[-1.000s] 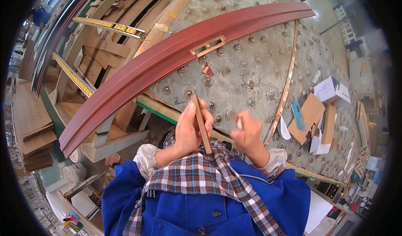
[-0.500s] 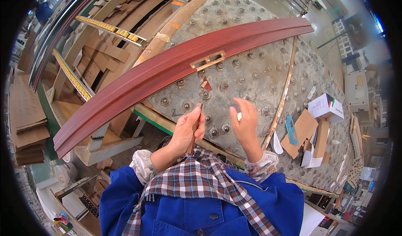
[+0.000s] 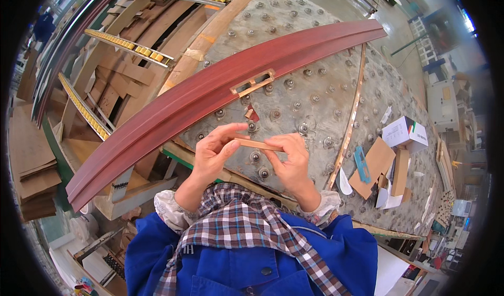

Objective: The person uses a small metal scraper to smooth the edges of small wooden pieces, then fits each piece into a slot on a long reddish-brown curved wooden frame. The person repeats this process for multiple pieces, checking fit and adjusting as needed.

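Between my two hands is a short, thin wooden strip [image 3: 258, 144], held about level above the table's near edge. My left hand [image 3: 212, 151] pinches its left end between thumb and fingers. On the right end, the fingers and thumb of my right hand [image 3: 291, 162] are closed. Beyond them a long reddish-brown profiled board [image 3: 210, 86] lies slantwise, from far right to near left. Its near edge has a pale-rimmed rectangular cutout [image 3: 253, 84] with two openings. A small reddish scrap [image 3: 252, 113] rests on the table just below the cutout.
The grey table [image 3: 315, 120] is studded with metal ball rollers. A thin strip [image 3: 350, 117] runs across it. At right are a white box [image 3: 404, 134], cardboard pieces [image 3: 374, 167] and a blue flat template [image 3: 362, 164]. Yellow roller rails [image 3: 128, 45] stand left, above stacked wood offcuts.
The wooden strip has turned from upright in my left hand to level. My right hand, earlier apart with fingers spread, has come left and taken its other end.
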The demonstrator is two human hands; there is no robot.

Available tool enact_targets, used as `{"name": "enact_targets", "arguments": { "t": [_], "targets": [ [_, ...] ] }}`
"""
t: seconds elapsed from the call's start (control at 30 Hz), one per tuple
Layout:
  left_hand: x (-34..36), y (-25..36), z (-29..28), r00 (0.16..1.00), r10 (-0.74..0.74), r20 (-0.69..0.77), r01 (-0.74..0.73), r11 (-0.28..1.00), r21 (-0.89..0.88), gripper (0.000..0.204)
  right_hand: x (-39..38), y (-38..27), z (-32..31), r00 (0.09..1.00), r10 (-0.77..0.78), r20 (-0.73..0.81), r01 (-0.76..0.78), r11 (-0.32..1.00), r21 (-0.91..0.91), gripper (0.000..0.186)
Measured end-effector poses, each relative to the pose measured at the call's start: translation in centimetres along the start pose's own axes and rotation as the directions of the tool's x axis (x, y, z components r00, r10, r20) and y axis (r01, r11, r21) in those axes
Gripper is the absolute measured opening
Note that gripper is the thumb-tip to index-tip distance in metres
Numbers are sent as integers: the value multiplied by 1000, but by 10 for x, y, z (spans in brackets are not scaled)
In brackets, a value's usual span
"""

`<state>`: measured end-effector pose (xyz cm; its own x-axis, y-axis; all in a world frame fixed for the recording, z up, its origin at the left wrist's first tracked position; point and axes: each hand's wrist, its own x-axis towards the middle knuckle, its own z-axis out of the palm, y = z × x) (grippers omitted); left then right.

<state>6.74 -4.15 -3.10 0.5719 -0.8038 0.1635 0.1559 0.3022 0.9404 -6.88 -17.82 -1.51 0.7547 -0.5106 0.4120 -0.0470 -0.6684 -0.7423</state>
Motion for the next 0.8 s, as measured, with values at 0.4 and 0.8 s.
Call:
{"name": "enact_targets", "arguments": {
  "t": [0.4, 0.8],
  "targets": [
    [7, -17, -9, 974, -65, -216, 62, 998, -23, 22, 25, 31, 1, 999, -8, -32, 5, 997, -71, 24],
    [68, -64, -33, 919, 394, -14, -207, 513, 833, 36, 102, 101, 22, 894, -336, 298, 434, 817, -380, 18]
  ]
}}
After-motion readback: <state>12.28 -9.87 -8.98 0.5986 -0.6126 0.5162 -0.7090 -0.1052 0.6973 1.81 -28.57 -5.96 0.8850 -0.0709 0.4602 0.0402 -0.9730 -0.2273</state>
